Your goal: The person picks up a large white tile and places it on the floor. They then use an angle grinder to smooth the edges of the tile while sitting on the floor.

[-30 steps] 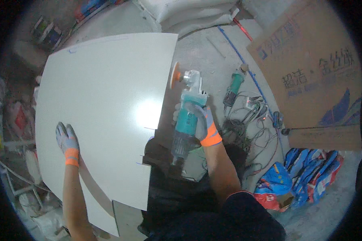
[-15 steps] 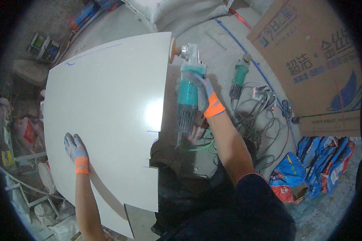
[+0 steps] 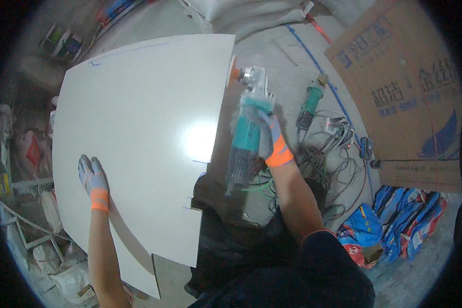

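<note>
Ideally, left hand [image 3: 93, 179] flat on the tile [image 3: 138, 118], right hand [image 3: 270, 134] clasped round the grinder [image 3: 246, 135], follow the edge [image 3: 221, 97] lightly.

Large dark characters [image 3: 387, 97] and smaller blue lines of print [image 3: 395, 110] cross a broad brown cardboard sheet [image 3: 395, 141], above a blue wing-shaped emblem [image 3: 443, 137]. Pale lettering [image 3: 353, 250] shows on the red part of a crumpled blue-and-red plastic bag [image 3: 362, 220]. Short blue hand-drawn marks [image 3: 200, 161] edge a glossy white notched slab [image 3: 133, 118].

R grip [image 3: 266, 131] holds grinder [image 3: 245, 137] @ wht slab [image 3: 143, 108] edge; L grip [image 3: 93, 178] atop.
</note>
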`<control>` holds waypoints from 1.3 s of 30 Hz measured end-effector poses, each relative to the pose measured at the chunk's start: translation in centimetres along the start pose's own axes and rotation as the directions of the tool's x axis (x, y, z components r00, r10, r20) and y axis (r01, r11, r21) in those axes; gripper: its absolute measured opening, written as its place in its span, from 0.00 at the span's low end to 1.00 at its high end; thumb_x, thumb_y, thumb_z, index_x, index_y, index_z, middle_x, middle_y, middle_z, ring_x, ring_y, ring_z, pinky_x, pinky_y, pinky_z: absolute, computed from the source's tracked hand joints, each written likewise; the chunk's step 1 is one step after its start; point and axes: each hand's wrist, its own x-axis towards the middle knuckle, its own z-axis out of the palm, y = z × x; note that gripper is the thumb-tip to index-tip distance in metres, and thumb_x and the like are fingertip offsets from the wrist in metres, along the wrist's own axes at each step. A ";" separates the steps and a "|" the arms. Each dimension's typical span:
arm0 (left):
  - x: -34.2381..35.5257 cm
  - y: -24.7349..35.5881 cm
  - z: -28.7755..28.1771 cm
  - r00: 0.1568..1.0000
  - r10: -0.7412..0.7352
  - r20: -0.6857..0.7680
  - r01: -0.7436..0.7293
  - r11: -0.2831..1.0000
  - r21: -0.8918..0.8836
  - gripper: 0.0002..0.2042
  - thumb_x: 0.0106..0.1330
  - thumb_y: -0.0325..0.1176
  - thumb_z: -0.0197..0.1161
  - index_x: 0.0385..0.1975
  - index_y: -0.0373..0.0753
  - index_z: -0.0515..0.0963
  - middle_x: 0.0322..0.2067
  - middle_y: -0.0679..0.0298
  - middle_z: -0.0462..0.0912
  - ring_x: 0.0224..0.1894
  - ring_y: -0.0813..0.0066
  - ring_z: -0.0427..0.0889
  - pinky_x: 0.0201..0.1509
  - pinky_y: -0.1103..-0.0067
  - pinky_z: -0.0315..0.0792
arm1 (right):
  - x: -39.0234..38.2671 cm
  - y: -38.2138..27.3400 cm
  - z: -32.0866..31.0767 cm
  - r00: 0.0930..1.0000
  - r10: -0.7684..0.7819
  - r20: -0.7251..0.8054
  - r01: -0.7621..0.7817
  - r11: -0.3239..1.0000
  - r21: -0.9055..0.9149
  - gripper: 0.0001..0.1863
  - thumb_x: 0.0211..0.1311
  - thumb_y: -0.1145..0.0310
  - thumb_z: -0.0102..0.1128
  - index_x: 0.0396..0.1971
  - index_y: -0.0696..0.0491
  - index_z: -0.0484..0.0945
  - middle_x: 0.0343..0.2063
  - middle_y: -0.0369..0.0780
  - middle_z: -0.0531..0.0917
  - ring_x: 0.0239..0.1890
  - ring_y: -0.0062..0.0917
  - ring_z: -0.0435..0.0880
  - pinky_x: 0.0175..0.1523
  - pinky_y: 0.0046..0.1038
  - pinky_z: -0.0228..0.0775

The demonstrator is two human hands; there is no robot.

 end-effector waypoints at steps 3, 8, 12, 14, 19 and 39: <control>0.2 -0.1 0.1 1.000 0.005 -0.002 -0.005 1.000 0.024 0.25 0.64 0.44 0.41 0.55 0.34 0.59 0.57 0.52 0.58 0.60 0.59 0.54 0.63 0.72 0.49 | 1.0 -1.2 0.6 0.997 -0.035 -0.063 0.027 0.993 -0.111 0.17 0.49 0.65 0.59 0.39 0.56 0.70 0.29 0.41 0.77 0.28 0.31 0.78 0.31 0.33 0.74; 0.2 0.0 0.0 1.000 -0.003 0.005 0.003 0.999 0.043 0.25 0.63 0.45 0.41 0.56 0.34 0.58 0.57 0.53 0.59 0.60 0.59 0.54 0.63 0.72 0.48 | -2.0 1.1 0.6 0.994 -0.100 -0.041 0.087 0.964 -0.251 0.21 0.51 0.61 0.58 0.42 0.56 0.68 0.31 0.42 0.77 0.28 0.30 0.79 0.31 0.30 0.75; -0.1 0.3 -0.3 1.000 -0.018 -0.011 0.018 0.999 0.036 0.26 0.63 0.45 0.41 0.56 0.34 0.58 0.57 0.53 0.58 0.61 0.59 0.53 0.63 0.72 0.47 | -2.3 2.3 -0.2 0.999 -0.032 0.026 0.034 0.996 -0.086 0.22 0.51 0.59 0.56 0.43 0.57 0.67 0.32 0.44 0.76 0.32 0.32 0.78 0.35 0.33 0.74; -0.2 0.4 -0.5 1.000 -0.023 0.005 0.023 0.998 0.053 0.26 0.63 0.46 0.41 0.56 0.35 0.58 0.58 0.53 0.57 0.61 0.59 0.53 0.63 0.72 0.46 | -1.4 1.6 -0.5 0.997 -0.006 0.074 0.005 1.000 0.011 0.22 0.52 0.59 0.55 0.43 0.57 0.67 0.33 0.44 0.75 0.33 0.32 0.77 0.37 0.33 0.73; 0.2 0.3 -0.6 0.999 -0.033 0.034 0.027 0.985 0.170 0.26 0.63 0.46 0.41 0.57 0.36 0.56 0.58 0.54 0.56 0.62 0.61 0.51 0.64 0.72 0.44 | 1.3 -1.5 -0.1 0.999 0.032 0.030 -0.028 0.994 -0.108 0.21 0.53 0.61 0.54 0.44 0.56 0.66 0.34 0.42 0.75 0.34 0.31 0.77 0.38 0.33 0.73; -0.3 -0.5 0.9 0.997 -0.070 -0.023 0.074 0.955 0.289 0.27 0.63 0.48 0.40 0.58 0.39 0.56 0.59 0.56 0.55 0.62 0.63 0.50 0.66 0.72 0.42 | 5.1 -4.3 2.0 0.991 -0.116 -0.068 0.093 0.956 -0.276 0.19 0.48 0.56 0.57 0.36 0.53 0.69 0.27 0.39 0.75 0.29 0.28 0.77 0.34 0.31 0.73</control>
